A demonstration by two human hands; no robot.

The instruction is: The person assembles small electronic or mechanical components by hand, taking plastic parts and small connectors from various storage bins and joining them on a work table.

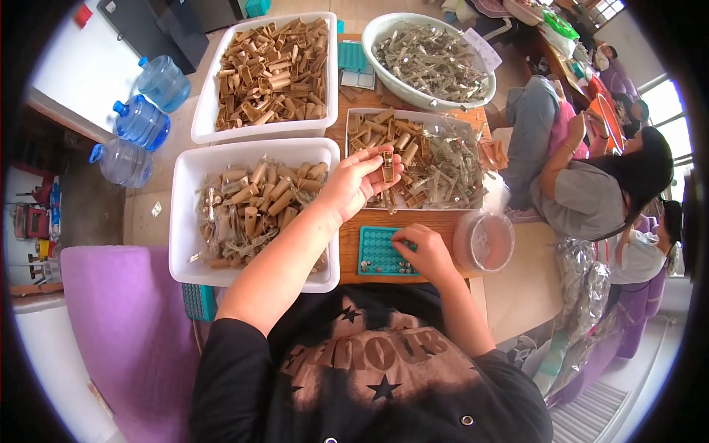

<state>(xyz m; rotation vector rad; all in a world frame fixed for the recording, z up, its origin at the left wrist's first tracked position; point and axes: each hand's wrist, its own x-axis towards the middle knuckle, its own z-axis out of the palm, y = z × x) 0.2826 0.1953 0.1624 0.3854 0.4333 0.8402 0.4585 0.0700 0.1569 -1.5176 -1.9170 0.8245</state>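
Casing (388, 170), pinched in the left hand (360, 181) over similar pieces (426, 151), could drop among them should the pinch loosen; the right hand (423, 249), its grip unclear, could scatter beads (402, 266) by bumping the tray (375, 242).

Lettering of legible size is on the black shirt (325, 384), on the near side of the teal tray (361, 255). One row of large, heavy, dark characters crosses a faded pinkish-brown print, inverted in the head view and bent by folds in the cloth. Dark five-pointed stars stand as signs above and below the row. Beyond the tray and to its right, a white sheet (482, 50) at the rim of the pale basin (369, 46) carries faint marks, too small to read. Well left of the tray, a small pale card (156, 209) on the floor (148, 229) bears dark marks, likewise unreadable
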